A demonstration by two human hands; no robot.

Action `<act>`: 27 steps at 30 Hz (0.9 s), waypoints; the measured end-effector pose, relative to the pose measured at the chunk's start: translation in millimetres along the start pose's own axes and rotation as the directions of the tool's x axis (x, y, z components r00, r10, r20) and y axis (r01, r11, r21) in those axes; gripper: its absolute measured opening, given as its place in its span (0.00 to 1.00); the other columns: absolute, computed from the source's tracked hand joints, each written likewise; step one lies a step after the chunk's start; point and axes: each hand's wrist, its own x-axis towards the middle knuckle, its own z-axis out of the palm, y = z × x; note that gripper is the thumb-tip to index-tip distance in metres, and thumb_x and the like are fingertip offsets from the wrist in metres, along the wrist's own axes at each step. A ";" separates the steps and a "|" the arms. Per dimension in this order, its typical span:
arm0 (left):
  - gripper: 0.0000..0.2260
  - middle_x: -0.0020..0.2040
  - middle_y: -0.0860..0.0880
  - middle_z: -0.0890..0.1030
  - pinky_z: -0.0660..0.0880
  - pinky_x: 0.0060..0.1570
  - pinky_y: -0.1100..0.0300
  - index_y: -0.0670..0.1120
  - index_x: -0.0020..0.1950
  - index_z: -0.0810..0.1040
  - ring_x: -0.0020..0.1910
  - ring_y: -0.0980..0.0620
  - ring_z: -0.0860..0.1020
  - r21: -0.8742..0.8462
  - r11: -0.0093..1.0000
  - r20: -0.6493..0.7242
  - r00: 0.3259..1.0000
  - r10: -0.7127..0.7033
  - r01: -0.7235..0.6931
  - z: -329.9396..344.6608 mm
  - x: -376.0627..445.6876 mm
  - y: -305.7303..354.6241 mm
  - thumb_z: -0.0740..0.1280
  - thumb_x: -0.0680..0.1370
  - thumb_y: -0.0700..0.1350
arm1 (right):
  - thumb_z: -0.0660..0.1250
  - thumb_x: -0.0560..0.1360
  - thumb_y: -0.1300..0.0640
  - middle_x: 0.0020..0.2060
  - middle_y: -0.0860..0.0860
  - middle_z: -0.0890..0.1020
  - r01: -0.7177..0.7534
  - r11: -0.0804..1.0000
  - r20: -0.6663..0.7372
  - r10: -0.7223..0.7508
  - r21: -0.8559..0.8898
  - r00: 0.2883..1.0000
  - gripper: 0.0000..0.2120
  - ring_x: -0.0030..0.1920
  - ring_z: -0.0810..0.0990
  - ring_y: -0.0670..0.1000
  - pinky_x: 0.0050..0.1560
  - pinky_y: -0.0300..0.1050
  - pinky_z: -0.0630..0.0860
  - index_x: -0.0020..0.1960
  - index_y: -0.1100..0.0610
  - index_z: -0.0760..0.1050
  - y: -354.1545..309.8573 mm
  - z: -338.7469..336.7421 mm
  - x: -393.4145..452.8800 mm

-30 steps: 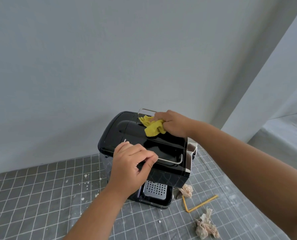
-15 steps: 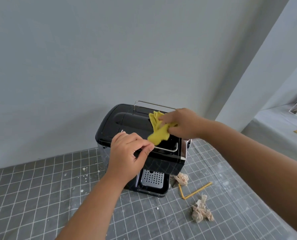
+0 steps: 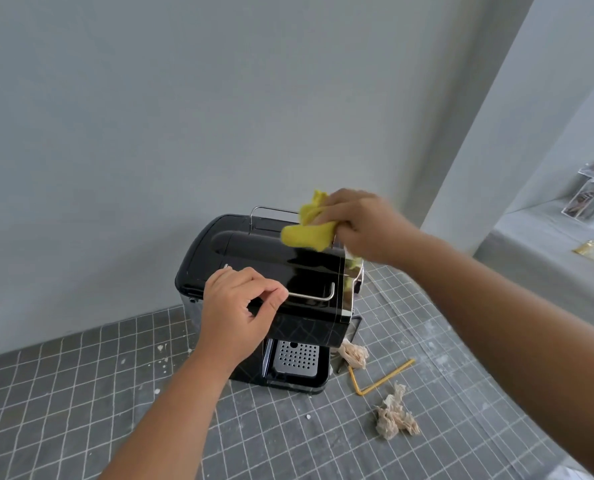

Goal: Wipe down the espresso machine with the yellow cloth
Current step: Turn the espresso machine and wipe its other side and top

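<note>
You are mid-wipe: your right hand grips the bunched cloth at the top right edge of the machine, which stands near the worktop's back edge. Your left hand is closed on the front rail, steadying it. Next, the right side and front probably need passes.

head cam | 1 view | looks forward-down, close above espresso machine | wide-angle
</note>
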 end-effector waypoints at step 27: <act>0.10 0.35 0.60 0.77 0.65 0.64 0.55 0.53 0.41 0.83 0.38 0.62 0.74 -0.021 0.999 0.045 0.999 0.030 -0.029 -5.5 -0.5 -2.8 0.65 0.76 0.55 | 0.55 0.70 0.65 0.49 0.56 0.82 -0.344 0.938 0.278 0.341 -0.037 0.898 0.20 0.51 0.77 0.56 0.51 0.48 0.76 0.54 0.55 0.80 17.8 28.5 8.0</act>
